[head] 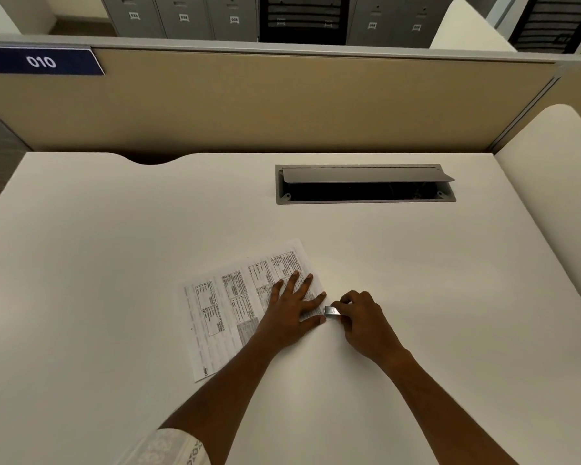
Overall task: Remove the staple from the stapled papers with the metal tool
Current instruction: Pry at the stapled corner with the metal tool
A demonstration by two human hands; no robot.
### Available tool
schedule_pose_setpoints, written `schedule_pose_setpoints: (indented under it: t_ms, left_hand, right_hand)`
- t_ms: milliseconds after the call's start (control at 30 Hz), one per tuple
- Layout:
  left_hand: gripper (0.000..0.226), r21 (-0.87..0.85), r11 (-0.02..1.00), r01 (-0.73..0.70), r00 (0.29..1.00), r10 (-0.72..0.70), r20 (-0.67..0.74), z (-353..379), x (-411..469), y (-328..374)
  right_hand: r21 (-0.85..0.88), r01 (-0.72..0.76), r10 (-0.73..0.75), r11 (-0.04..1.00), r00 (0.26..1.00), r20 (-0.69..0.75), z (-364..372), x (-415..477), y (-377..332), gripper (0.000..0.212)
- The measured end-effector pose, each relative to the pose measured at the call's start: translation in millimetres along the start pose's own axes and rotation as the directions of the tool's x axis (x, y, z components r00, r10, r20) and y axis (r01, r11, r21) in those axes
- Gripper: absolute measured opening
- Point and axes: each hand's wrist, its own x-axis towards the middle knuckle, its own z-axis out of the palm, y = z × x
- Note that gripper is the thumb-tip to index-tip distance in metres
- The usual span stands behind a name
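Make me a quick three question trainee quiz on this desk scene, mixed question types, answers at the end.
1. True or false: the left hand lies flat on the stapled papers.
2. Which hand holds the metal tool? A) left B) right C) neither
3. Fill in: the tool sits at the papers' ____ edge, from the person's own view.

Key:
1. True.
2. B, the right hand.
3. Right. The staple itself is too small to make out.
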Motion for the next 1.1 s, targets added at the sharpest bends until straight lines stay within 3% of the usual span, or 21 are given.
schedule_pose_setpoints:
  t_ms: [300, 500, 867, 1100]
  left_hand:
    - [0.059, 0.023, 1.000, 0.001, 1.000, -0.001, 0.023, 0.9, 1.7, -0.9]
    - [0.058, 0.028, 1.000, 0.000, 1.000, -0.001, 0.030, 0.3, 1.8, -0.1]
    - [0.057, 0.017, 1.000, -0.005, 0.999, 0.005, 0.033, -0.7, 2.9, -0.4]
    - [0.057, 0.005, 1.000, 0.002, 0.999, -0.002, 0.046, -0.7, 2.9, -0.3]
  right_hand:
    - [0.082, 0.015, -0.012, 0.997, 0.999, -0.042, 2.8, 4.7, 2.4, 0.027]
    - [0.098, 0.092, -0.077, 0.991, 0.986, -0.148, 9.3, 3.5, 3.5, 0.024]
    - [0.158, 0.195, -0.137, 0.968, 0.939, -0.316, 19.4, -4.6, 9.5, 0.034]
    - [0.167, 0.190, -0.125, 0.968, 0.933, -0.337, 15.3, -6.8, 9.9, 0.034]
